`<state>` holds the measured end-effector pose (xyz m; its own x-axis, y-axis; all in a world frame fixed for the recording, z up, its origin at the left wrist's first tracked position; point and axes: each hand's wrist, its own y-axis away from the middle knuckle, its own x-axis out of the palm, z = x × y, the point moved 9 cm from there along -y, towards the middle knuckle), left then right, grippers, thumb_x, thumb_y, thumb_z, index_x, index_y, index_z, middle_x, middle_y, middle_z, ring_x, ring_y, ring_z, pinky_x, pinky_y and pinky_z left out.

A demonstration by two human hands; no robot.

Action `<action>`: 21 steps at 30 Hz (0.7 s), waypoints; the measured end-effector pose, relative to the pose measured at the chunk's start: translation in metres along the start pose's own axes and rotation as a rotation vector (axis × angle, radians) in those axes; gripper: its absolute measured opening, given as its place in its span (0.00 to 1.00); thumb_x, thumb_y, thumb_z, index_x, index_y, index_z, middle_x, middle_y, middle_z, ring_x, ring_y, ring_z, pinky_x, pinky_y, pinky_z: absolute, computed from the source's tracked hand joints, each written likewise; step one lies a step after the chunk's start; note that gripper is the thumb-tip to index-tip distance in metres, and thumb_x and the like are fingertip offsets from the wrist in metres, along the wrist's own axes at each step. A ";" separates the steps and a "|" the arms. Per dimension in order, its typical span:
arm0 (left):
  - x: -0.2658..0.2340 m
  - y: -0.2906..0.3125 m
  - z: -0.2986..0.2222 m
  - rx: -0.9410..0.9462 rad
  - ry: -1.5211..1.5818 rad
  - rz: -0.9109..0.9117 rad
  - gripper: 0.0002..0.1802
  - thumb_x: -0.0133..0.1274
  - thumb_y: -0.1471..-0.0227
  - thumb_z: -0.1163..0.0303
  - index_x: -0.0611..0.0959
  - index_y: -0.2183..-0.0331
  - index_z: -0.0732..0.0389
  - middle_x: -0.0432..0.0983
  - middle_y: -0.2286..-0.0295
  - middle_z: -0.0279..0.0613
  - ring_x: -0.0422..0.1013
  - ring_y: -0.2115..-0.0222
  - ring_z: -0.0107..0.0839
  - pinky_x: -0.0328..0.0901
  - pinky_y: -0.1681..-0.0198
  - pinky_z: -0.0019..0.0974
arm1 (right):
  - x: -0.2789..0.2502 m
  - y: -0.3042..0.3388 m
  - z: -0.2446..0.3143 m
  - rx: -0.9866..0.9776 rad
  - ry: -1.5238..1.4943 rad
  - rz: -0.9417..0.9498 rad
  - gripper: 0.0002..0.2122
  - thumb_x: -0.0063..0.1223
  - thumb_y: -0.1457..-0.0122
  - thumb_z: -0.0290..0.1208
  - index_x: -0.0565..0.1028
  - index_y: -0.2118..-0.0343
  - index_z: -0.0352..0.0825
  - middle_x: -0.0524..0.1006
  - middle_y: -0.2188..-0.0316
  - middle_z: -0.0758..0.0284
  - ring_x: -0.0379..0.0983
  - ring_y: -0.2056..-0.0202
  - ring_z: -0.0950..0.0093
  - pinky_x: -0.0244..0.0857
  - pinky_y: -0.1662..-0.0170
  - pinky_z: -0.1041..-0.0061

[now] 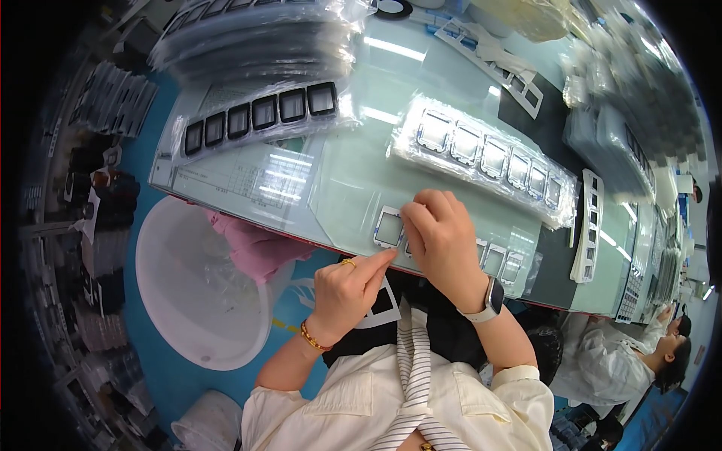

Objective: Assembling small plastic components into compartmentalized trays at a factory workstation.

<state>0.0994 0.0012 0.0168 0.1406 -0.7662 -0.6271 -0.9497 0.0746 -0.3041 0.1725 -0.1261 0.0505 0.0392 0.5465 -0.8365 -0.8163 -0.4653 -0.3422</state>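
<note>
A row of small rectangular frames with pale rims lies along the near edge of the glass-topped table. The leftmost frame (pixel 389 227) sits between my hands, and two more frames, one being the right-end frame (pixel 511 267), show past my right wrist. My left hand (pixel 347 292) is closed, thumb and forefinger pinched at that leftmost frame's lower corner. Just beside it, my right hand (pixel 444 239) bends down with its fingertips pressed together over the row, hiding the frames beneath. Whatever either pinch holds is too small or hidden to make out.
Beyond my hands lies a clear tray of silver-rimmed frames (pixel 492 160); a tray of black frames (pixel 265 113) lies left, before stacked clear trays (pixel 256 45). A white strip with openings (pixel 589 225) lies right. Below left stands a white bin (pixel 203 301) with pink cloth (pixel 256 244). Another person (pixel 617 361) sits at right.
</note>
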 end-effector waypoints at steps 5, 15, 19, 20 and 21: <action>0.003 -0.001 0.001 0.009 0.046 -0.019 0.13 0.64 0.46 0.78 0.91 0.59 0.56 0.82 0.77 0.40 0.74 0.83 0.35 0.65 0.79 0.35 | -0.008 0.011 0.000 -0.040 0.113 0.000 0.15 0.64 0.52 0.21 0.80 0.59 0.35 0.76 0.62 0.67 0.72 0.61 0.66 0.65 0.60 0.66; -0.012 -0.002 -0.007 -0.054 0.223 0.020 0.13 0.64 0.47 0.78 0.90 0.58 0.58 0.83 0.73 0.43 0.76 0.78 0.35 0.68 0.75 0.36 | -0.030 0.018 0.003 -0.081 -0.034 0.062 0.22 0.65 0.50 0.22 0.81 0.49 0.38 0.79 0.53 0.64 0.75 0.55 0.63 0.66 0.50 0.64; -0.047 0.015 -0.061 0.273 0.383 -0.088 0.16 0.68 0.54 0.76 0.91 0.61 0.53 0.80 0.70 0.34 0.74 0.68 0.36 0.68 0.69 0.38 | -0.051 0.040 0.012 0.269 -1.196 0.362 0.28 0.73 0.47 0.30 0.76 0.43 0.30 0.76 0.42 0.57 0.71 0.41 0.64 0.61 0.37 0.63; -0.050 0.014 -0.072 0.277 0.425 -0.045 0.16 0.69 0.58 0.75 0.92 0.63 0.50 0.78 0.69 0.29 0.71 0.66 0.32 0.65 0.67 0.36 | -0.048 0.054 0.029 0.357 -1.526 0.449 0.31 0.75 0.47 0.33 0.75 0.42 0.28 0.75 0.40 0.54 0.68 0.37 0.64 0.58 0.34 0.63; -0.044 0.013 -0.086 0.388 0.403 0.029 0.13 0.69 0.58 0.73 0.92 0.65 0.49 0.79 0.66 0.28 0.70 0.65 0.31 0.63 0.65 0.37 | -0.049 0.066 0.033 0.379 -1.450 0.489 0.29 0.74 0.45 0.34 0.75 0.42 0.30 0.79 0.47 0.56 0.74 0.44 0.63 0.64 0.41 0.65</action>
<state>0.0569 -0.0192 0.1016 -0.0750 -0.9379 -0.3386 -0.7681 0.2709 -0.5802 0.0976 -0.1603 0.0832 -0.6430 0.6802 0.3519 -0.6839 -0.7168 0.1360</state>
